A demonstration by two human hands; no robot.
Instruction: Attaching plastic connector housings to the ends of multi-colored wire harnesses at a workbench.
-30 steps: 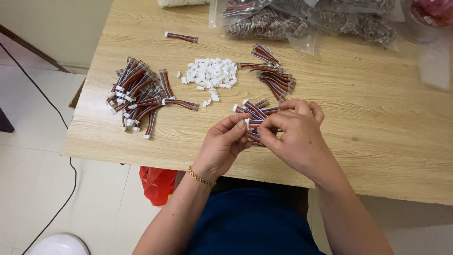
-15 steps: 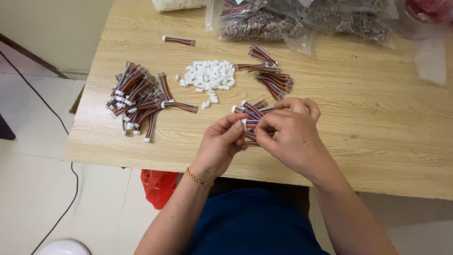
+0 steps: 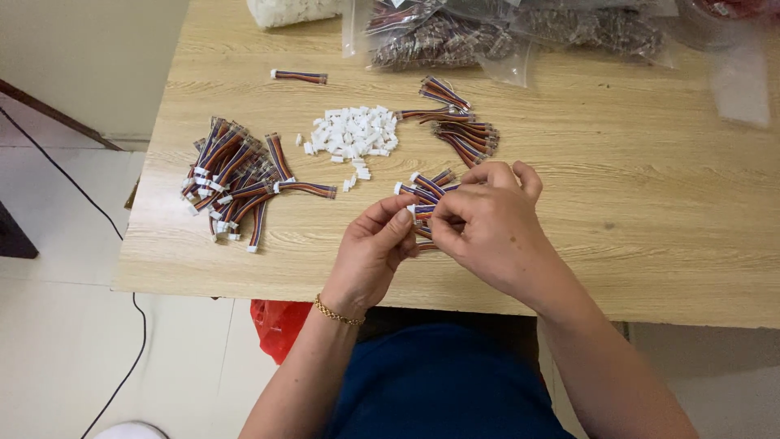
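Note:
My left hand (image 3: 372, 254) and my right hand (image 3: 486, 229) meet over the near part of a wooden table (image 3: 650, 203). Between them they pinch a small bunch of short multicoloured ribbon cables (image 3: 422, 193) with white connector ends. The cable ends fan out up and to the left from my fingers. A gold bracelet (image 3: 336, 312) circles my left wrist. Just beyond my hands lies a heap of small white plastic connectors (image 3: 354, 132).
A large pile of finished cables (image 3: 234, 177) lies at the left. A smaller pile of cables (image 3: 459, 128) sits behind my hands, and one single cable (image 3: 300, 76) lies farther back. Clear plastic bags of parts (image 3: 455, 32) line the far edge. A red object (image 3: 276, 325) is under the table.
The view has shifted slightly. My hands stay together on the cable bunch, with only small finger movements.

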